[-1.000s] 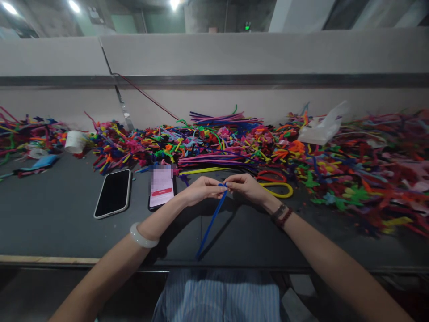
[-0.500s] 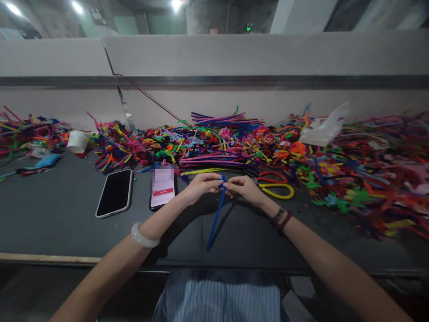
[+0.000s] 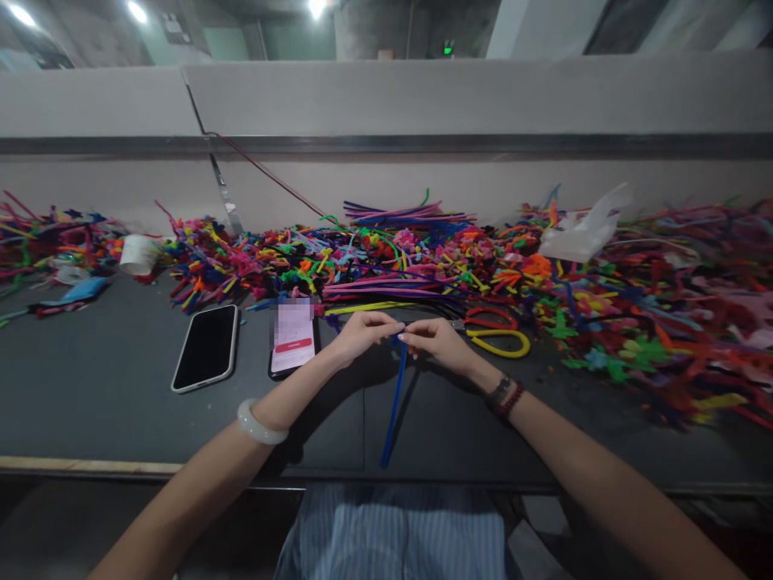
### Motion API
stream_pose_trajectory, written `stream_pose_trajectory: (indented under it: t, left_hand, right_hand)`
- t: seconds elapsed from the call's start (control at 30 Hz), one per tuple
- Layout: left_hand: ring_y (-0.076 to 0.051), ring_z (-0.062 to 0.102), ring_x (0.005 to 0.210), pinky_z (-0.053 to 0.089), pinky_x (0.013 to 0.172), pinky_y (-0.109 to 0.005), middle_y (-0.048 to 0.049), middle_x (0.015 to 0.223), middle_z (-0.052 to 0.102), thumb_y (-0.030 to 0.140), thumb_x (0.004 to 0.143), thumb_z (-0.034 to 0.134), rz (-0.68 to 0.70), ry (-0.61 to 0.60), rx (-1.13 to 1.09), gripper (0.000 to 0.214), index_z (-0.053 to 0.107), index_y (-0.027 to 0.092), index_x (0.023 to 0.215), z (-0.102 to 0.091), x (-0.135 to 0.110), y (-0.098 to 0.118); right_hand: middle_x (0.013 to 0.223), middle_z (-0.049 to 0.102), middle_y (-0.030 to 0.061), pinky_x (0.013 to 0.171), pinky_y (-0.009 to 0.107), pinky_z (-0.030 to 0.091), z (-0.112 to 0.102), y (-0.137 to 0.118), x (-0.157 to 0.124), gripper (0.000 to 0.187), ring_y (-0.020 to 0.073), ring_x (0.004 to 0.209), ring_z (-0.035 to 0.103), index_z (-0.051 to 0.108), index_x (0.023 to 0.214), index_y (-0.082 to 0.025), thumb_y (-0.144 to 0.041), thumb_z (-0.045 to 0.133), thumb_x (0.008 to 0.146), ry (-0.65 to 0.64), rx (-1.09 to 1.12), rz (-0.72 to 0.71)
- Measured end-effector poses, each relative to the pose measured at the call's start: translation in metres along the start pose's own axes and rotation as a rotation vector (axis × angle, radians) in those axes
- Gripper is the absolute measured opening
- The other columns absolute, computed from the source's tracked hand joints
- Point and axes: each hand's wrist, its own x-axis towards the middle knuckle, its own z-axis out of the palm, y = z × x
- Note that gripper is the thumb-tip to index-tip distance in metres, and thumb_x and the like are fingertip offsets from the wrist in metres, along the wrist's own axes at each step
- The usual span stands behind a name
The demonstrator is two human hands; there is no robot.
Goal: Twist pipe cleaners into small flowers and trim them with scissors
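Both hands meet over the middle of the dark table, pinching a blue pipe cleaner [image 3: 394,403] at its upper end. My left hand [image 3: 366,334] holds it between thumb and fingers from the left. From the right, my right hand [image 3: 436,340] grips it with its fingertips close to the left ones. The top of the pipe cleaner is mostly hidden by the fingers; its long straight tail hangs down toward me. Just behind my right hand lie scissors [image 3: 500,342] with one red and one yellow handle loop.
A heap of colourful pipe cleaner pieces [image 3: 362,254] runs along the table's back. On the left lie a dark-screened phone [image 3: 206,348] and a lit phone [image 3: 295,342]. A white paper cup [image 3: 138,254] rests farther left; a crumpled white plastic bag [image 3: 584,232] sits on the heap.
The blue tail has swung slightly to the right and its lower end sits a little nearer me. Less of the blue top shows between the fingertips. Both forearms stay in place.
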Motion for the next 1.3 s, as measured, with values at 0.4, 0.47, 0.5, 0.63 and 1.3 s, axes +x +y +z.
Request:
stream_pose_trajectory:
  t: [0.4,0.47,0.5,0.63,1.3]
  left_hand:
    - [-0.008,0.047,0.056,0.034,0.051,-0.019,-0.0009,0.061,0.056,0.043,0.064,0.061,-0.035,-0.008,0.023,0.031,0.065,0.012,0.068,-0.005,0.0014,0.0027]
    - [-0.008,0.047,0.055,0.035,0.05,-0.019,-0.0017,0.061,0.057,0.043,0.064,0.062,-0.006,-0.021,0.074,0.032,0.064,0.012,0.067,-0.0071,0.0026,0.002]
    - [-0.008,0.047,0.054,0.035,0.05,-0.019,-0.002,0.06,0.057,0.043,0.064,0.061,0.009,-0.031,0.098,0.032,0.063,0.011,0.066,-0.0077,0.003,0.0015]
    - [-0.008,0.047,0.052,0.035,0.049,-0.019,-0.002,0.059,0.057,0.044,0.066,0.059,0.053,-0.069,0.147,0.033,0.061,0.011,0.064,-0.0069,0.003,0.0011]
    - [-0.006,0.043,0.049,0.034,0.05,-0.019,0.0019,0.055,0.049,0.042,0.071,0.055,0.115,-0.032,0.081,0.032,0.055,0.011,0.062,-0.0021,0.0027,0.0017]
  right_hand:
    - [0.045,0.049,-0.0034,0.044,0.022,0.034,-0.0025,-0.0066,-0.0021,0.028,0.0072,0.041,0.043,0.055,0.055,-0.014,-0.039,0.063,0.065,-0.01,0.017,0.028]
    - [0.045,0.049,-0.0033,0.044,0.022,0.034,-0.0039,-0.0075,-0.0023,0.028,0.0073,0.042,0.043,0.054,0.054,-0.014,-0.039,0.064,0.064,0.0,0.03,0.033]
    - [0.045,0.05,-0.0033,0.044,0.022,0.034,-0.0045,-0.0077,-0.0024,0.028,0.0074,0.042,0.043,0.054,0.054,-0.014,-0.039,0.064,0.064,0.002,0.037,0.032]
    - [0.046,0.05,-0.0036,0.045,0.022,0.035,-0.0055,-0.0066,-0.0021,0.027,0.0076,0.043,0.044,0.054,0.055,-0.015,-0.038,0.064,0.064,0.023,0.069,0.002]
    - [0.049,0.049,-0.0031,0.048,0.022,0.037,-0.0074,0.001,0.0013,0.029,0.0069,0.044,0.044,0.051,0.056,-0.015,-0.038,0.055,0.074,-0.034,0.072,-0.016]
